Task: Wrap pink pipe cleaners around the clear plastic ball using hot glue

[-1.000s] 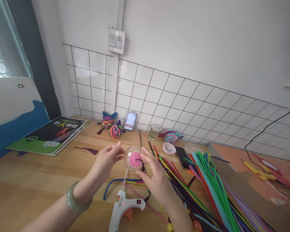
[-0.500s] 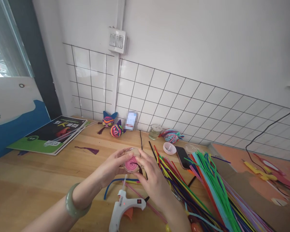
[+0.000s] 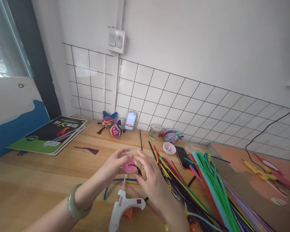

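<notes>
One clear ball (image 3: 139,161) is held btwn the L hand (image 3: 113,166) & the R hand (image 3: 153,180), over the table (image 3: 50,180), just beyond the glue gun (image 3: 117,207). On the L side it's gripped w/ the thumb laid at the upper edge of the pink coil (image 3: 129,165); on the R side it's clasped, fingers over the top & thumb underneath. Fingertips behind the ball are hidden, so their exact grip can't be told. For a good job, pressure is best spread evenly w/ the flat of the thumb, from coil centre outward, rather than poked at one spot, as the layers might shift & the shell may well be thin. The dark cord (image 3: 139,171), running from the coil toward the R thumb, should be kept from getting trapped. Whether the coil is stuck down can't be told. A red light (image 3: 124,203) is lit on the glue gun, so it's best treated as hot & wrists kept off; the pipe-cleaner bundle (image 3: 215,187) nr the R forearm shouldn't be snagged.
</notes>
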Demonstrator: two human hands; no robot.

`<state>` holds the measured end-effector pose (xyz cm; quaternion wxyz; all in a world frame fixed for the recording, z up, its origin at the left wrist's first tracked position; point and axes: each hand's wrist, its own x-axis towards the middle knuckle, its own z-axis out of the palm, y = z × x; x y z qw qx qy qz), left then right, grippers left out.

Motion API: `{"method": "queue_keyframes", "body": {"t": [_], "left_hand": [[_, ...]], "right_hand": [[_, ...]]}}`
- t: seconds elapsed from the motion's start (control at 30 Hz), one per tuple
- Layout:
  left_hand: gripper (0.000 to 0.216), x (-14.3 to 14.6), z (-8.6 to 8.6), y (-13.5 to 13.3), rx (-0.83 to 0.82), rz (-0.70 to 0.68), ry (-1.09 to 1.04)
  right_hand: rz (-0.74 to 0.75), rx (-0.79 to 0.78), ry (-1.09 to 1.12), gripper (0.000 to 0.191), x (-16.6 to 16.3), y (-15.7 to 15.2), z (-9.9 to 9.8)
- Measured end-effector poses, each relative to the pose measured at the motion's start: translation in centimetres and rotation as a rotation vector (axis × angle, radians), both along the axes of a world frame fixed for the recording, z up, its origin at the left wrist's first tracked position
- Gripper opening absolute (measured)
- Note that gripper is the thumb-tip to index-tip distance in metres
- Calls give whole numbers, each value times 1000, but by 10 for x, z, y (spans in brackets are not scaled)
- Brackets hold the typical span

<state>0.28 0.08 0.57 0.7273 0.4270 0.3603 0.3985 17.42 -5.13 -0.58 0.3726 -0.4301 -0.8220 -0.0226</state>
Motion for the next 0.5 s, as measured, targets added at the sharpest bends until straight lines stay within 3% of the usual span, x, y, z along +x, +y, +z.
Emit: {"method": "queue_keyframes", "body": {"t": [0.5], "left_hand": [[58, -6, 4, 2, -8, -58, -26]], "right_hand": [[-5, 56, 11, 44, 0, 0, -1]]}}
